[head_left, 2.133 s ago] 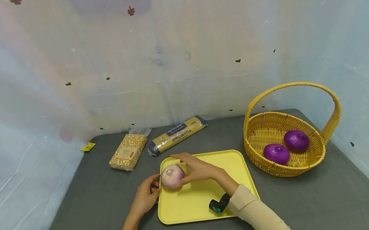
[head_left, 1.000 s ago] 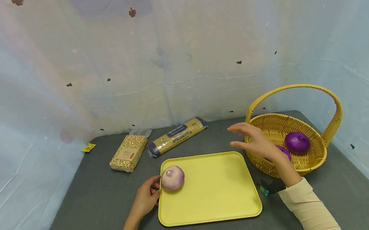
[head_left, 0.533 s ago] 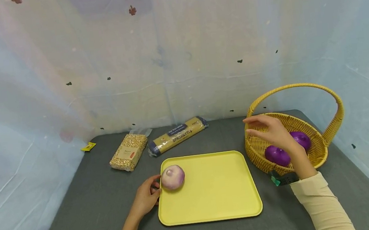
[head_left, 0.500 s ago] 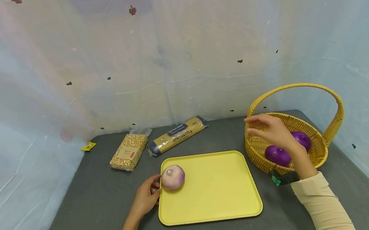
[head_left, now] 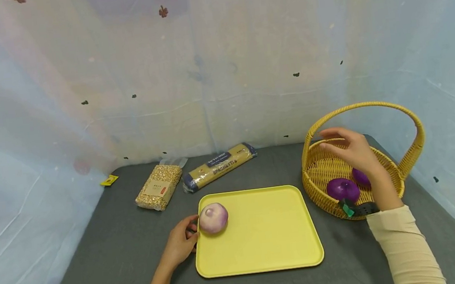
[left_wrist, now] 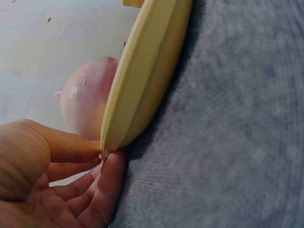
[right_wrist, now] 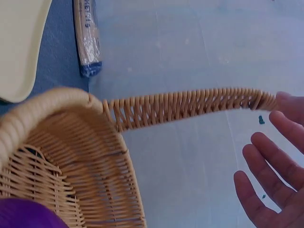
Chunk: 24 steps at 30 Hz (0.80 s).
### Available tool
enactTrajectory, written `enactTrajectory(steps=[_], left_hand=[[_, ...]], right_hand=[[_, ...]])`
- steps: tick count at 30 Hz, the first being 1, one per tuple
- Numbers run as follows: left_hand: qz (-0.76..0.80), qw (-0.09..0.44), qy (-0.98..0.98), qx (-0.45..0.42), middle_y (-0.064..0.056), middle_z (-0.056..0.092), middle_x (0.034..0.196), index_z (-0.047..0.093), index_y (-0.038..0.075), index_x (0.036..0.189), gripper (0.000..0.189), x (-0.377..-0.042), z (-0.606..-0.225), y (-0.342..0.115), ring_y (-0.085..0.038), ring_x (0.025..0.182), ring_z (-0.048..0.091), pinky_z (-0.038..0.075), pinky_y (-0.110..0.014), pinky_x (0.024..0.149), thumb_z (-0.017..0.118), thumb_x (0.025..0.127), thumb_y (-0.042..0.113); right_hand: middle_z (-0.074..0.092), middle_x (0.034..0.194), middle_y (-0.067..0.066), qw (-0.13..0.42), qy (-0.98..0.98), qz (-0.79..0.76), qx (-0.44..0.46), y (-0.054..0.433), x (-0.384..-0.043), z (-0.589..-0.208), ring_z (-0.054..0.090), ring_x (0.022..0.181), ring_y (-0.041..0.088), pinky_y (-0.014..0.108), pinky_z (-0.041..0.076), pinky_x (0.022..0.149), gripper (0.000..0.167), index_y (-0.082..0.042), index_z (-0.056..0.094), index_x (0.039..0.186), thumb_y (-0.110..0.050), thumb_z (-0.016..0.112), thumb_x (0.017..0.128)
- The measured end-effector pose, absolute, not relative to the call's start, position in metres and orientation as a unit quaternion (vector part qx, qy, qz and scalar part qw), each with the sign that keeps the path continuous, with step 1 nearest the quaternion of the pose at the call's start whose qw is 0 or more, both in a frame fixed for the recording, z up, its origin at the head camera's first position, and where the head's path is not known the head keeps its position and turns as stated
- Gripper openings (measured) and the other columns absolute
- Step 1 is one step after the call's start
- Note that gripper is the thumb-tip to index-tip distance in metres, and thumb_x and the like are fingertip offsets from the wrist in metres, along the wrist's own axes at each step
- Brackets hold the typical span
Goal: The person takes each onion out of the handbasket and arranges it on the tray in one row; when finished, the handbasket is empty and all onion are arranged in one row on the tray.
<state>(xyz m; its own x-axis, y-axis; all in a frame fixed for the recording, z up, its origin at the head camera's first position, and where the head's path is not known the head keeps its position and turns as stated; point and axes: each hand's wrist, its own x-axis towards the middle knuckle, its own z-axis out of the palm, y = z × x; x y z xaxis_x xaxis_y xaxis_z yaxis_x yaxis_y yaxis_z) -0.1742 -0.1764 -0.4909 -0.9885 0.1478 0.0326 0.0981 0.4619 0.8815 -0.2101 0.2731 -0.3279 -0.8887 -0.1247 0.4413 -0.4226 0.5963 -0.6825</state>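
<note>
In the head view a yellow tray [head_left: 264, 241] lies on the grey table, a pale pinkish onion [head_left: 213, 218] sitting in its back left corner. My left hand [head_left: 178, 242] pinches the tray's left edge. In the left wrist view the thumb presses on the rim [left_wrist: 128, 95] with fingers beneath. My right hand [head_left: 356, 149] hovers over the wicker basket [head_left: 316, 200], under its arched handle [head_left: 358, 105], fingers spread and holding nothing. Inside the basket are two purple onions, the nearer one [head_left: 341, 189] in plain sight and the farther one [head_left: 360, 177] partly hidden behind my right hand.
Behind the tray lie a pack of spaghetti [head_left: 219, 166] and a clear bag of yellow kernels [head_left: 159, 187]. A pale plastic sheet [head_left: 219, 68] hangs around the table's back and sides. Each wrist wears a black camera mount.
My right hand let go of the pale onion on the tray, moved right past the tray and is now farther over the basket. The left hand stays at the tray's edge.
</note>
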Motion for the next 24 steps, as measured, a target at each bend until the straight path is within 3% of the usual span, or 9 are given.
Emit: enactTrajectory(steps=[7,12,18,21,24], left_hand=[[0.522,0.026,0.850,0.067,-0.011,0.054,0.087,0.054,-0.003,0.124,0.044,-0.173,-0.488,-0.176,-0.014,0.058,0.053,0.049,-0.027,0.039,0.058,0.081,-0.012],[0.520,0.023,0.851,0.072,-0.011,0.054,0.087,0.054,-0.003,0.123,0.044,-0.173,-0.488,-0.175,-0.013,0.058,0.053,0.049,-0.026,0.039,0.059,0.080,-0.012],[0.519,0.022,0.851,0.074,-0.011,0.054,0.087,0.054,-0.003,0.123,0.044,-0.173,-0.488,-0.175,-0.014,0.058,0.053,0.049,-0.026,0.039,0.059,0.080,-0.012],[0.518,0.022,0.852,0.074,-0.011,0.054,0.087,0.054,-0.004,0.124,0.044,-0.173,-0.489,-0.176,-0.014,0.058,0.053,0.049,-0.026,0.039,0.059,0.080,-0.012],[0.518,0.020,0.852,0.072,-0.011,0.054,0.087,0.054,-0.004,0.123,0.044,-0.173,-0.489,-0.176,-0.013,0.058,0.053,0.049,-0.026,0.039,0.059,0.080,-0.012]], right_hand=[[0.055,0.119,0.021,0.176,-0.883,0.417,0.125,0.283,-0.215,-0.326,0.051,0.098,-0.005,0.006,0.043,0.080,0.037,0.003,0.055,0.123,-0.009,0.061,0.089],[0.056,0.118,0.016,0.178,-0.890,0.405,0.110,0.289,-0.218,-0.325,0.049,0.098,-0.004,0.004,0.041,0.079,0.038,0.003,0.055,0.124,-0.011,0.061,0.090],[0.055,0.122,0.011,0.167,-0.896,0.401,0.089,0.310,-0.236,-0.344,0.054,0.105,0.015,0.005,0.042,0.080,0.040,-0.005,0.054,0.127,-0.019,0.062,0.090],[0.055,0.123,0.010,0.166,-0.897,0.401,0.080,0.322,-0.246,-0.357,0.053,0.106,0.011,0.010,0.044,0.084,0.041,-0.010,0.054,0.128,-0.025,0.062,0.090],[0.054,0.124,0.014,0.163,-0.898,0.402,0.075,0.325,-0.248,-0.360,0.052,0.106,0.012,0.027,0.047,0.092,0.042,-0.009,0.054,0.128,-0.028,0.061,0.091]])
